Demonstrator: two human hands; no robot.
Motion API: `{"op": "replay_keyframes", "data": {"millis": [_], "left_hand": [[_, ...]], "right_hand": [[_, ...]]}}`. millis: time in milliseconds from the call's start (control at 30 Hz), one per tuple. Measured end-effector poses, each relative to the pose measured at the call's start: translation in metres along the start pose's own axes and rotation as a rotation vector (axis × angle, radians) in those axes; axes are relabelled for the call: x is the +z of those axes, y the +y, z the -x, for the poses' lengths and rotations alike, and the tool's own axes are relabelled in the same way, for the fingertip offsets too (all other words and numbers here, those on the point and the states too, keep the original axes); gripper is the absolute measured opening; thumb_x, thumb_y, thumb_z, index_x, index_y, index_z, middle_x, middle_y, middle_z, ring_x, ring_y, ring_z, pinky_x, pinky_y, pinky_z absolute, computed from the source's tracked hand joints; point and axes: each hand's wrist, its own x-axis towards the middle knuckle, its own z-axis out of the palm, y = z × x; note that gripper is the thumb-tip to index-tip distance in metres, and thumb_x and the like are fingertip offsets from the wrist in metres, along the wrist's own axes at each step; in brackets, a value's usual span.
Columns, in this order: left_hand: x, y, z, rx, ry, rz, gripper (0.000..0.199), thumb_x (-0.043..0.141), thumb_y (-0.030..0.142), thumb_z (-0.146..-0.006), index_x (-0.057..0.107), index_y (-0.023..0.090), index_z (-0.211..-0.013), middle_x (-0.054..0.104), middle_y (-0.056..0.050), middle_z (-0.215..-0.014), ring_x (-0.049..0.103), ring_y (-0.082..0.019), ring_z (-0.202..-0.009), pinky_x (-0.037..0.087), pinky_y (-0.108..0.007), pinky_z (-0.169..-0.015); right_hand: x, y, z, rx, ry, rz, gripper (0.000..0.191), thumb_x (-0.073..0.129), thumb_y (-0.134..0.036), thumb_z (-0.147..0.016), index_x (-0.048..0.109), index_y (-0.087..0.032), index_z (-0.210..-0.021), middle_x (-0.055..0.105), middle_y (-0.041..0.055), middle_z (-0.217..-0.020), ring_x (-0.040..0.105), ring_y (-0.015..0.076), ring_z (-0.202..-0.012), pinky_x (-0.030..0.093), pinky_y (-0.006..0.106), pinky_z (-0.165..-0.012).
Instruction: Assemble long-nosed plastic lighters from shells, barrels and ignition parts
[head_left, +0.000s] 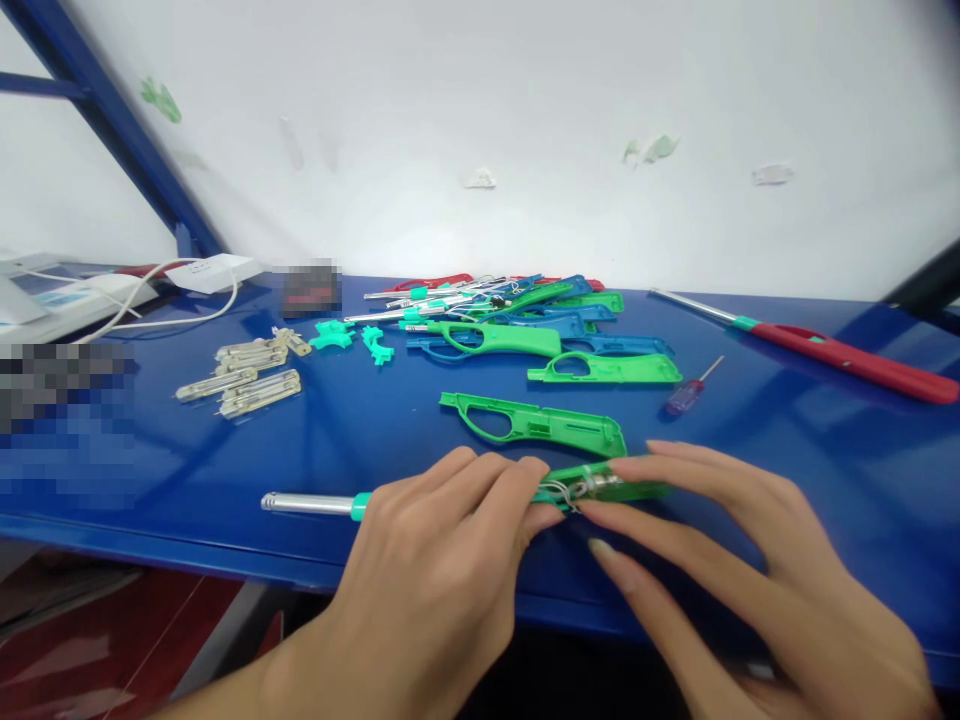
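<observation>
Green lighter (634, 491): open, wires (556, 490) exposed | my left hand (450, 530) grips it; right hand (765, 560) spread, touching it | green half-shell (564, 424) unfitted, beyond lighter

Patchy white wall (480, 110), seemingly red-tiled floor (169, 615)

Bright green on the held lighter (559, 477), silver on its barrel (311, 503), teal at the collar (361, 507)! Green half-shell (581, 426), red lighter (847, 362), teal plastic pieces (334, 335), yellowish fuel tanks (260, 393), purple-handled screwdriver (684, 397), blue table (360, 430), and a white wall (525, 100) splotched green!
</observation>
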Motion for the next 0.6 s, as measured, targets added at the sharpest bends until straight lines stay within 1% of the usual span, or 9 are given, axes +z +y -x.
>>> {"op": "replay_keyframes", "data": {"millis": [67,100,167,267,333,400,467,533,600], "left_hand": [[0.000,0.001,0.000,0.000,0.009,-0.008,0.026,0.057,0.020,-0.125,0.079,0.017,-0.112,0.088,-0.002,-0.095,0.084,-0.022,-0.075,0.064,-0.036,-0.060],[0.001,0.001,0.001,0.001,0.012,-0.011,0.026,0.057,0.020,-0.125,0.079,0.017,-0.112,0.089,-0.002,-0.095,0.083,-0.022,-0.075,0.063,-0.036,-0.059],[0.001,0.002,0.001,0.006,0.014,-0.008,0.025,0.057,0.021,-0.125,0.079,0.017,-0.114,0.089,-0.002,-0.096,0.083,-0.022,-0.075,0.063,-0.036,-0.059],[0.001,0.001,0.001,0.010,0.003,0.022,0.023,0.059,0.020,-0.124,0.079,0.016,-0.115,0.089,-0.002,-0.098,0.083,-0.023,-0.078,0.064,-0.037,-0.061],[0.001,-0.001,0.002,0.014,-0.014,0.047,0.022,0.059,0.020,-0.124,0.079,0.015,-0.117,0.089,-0.003,-0.100,0.083,-0.023,-0.080,0.066,-0.037,-0.064],[0.002,0.000,0.002,0.026,-0.032,0.050,0.023,0.058,0.022,-0.125,0.079,0.015,-0.120,0.089,-0.004,-0.102,0.083,-0.024,-0.083,0.068,-0.039,-0.070],[0.001,0.001,0.001,0.057,-0.070,0.024,0.026,0.056,0.024,-0.127,0.079,0.013,-0.127,0.090,-0.005,-0.108,0.085,-0.026,-0.090,0.070,-0.043,-0.079],[-0.003,0.002,0.000,0.084,-0.114,-0.001,0.029,0.054,0.026,-0.128,0.077,0.010,-0.132,0.090,-0.007,-0.115,0.086,-0.029,-0.103,0.070,-0.049,-0.091],[-0.013,0.000,-0.004,0.072,-0.136,0.002,0.031,0.054,0.029,-0.128,0.077,0.009,-0.137,0.090,-0.010,-0.124,0.084,-0.032,-0.115,0.069,-0.052,-0.102]], "right_hand": [[-0.001,-0.001,-0.001,0.045,0.013,0.014,0.024,0.075,-0.017,-0.112,0.082,-0.032,-0.129,0.077,0.0011,-0.142,0.076,0.0210,-0.132,0.057,0.035,-0.124],[-0.002,-0.001,-0.001,0.071,0.019,0.018,0.024,0.074,-0.020,-0.113,0.082,-0.033,-0.131,0.078,0.0005,-0.143,0.077,0.0203,-0.133,0.057,0.033,-0.124],[-0.003,0.000,-0.002,0.103,-0.003,0.033,0.028,0.073,-0.026,-0.115,0.080,-0.033,-0.141,0.077,0.0009,-0.150,0.077,0.0212,-0.136,0.058,0.033,-0.123],[-0.002,0.004,-0.003,0.051,-0.071,0.073,0.037,0.070,-0.034,-0.117,0.074,-0.033,-0.154,0.076,0.0021,-0.158,0.075,0.0242,-0.142,0.063,0.037,-0.121],[-0.001,0.007,-0.002,0.003,-0.104,0.082,0.035,0.068,-0.036,-0.119,0.074,-0.034,-0.153,0.078,0.0016,-0.155,0.075,0.0233,-0.141,0.065,0.037,-0.118],[0.000,0.010,0.000,0.002,-0.091,0.064,0.034,0.069,-0.035,-0.118,0.076,-0.033,-0.151,0.079,0.0010,-0.152,0.076,0.0221,-0.137,0.064,0.035,-0.118],[0.003,0.014,0.003,0.018,-0.062,0.034,0.035,0.073,-0.033,-0.116,0.077,-0.032,-0.151,0.078,0.0015,-0.153,0.077,0.0222,-0.134,0.062,0.035,-0.117],[0.005,0.020,0.006,-0.012,-0.058,0.006,0.034,0.073,-0.031,-0.116,0.078,-0.031,-0.149,0.079,0.0024,-0.152,0.078,0.0239,-0.130,0.063,0.038,-0.112],[0.007,0.026,0.008,-0.067,-0.075,-0.015,0.033,0.071,-0.031,-0.116,0.079,-0.030,-0.148,0.081,0.0032,-0.147,0.079,0.0256,-0.128,0.065,0.040,-0.107]]}}
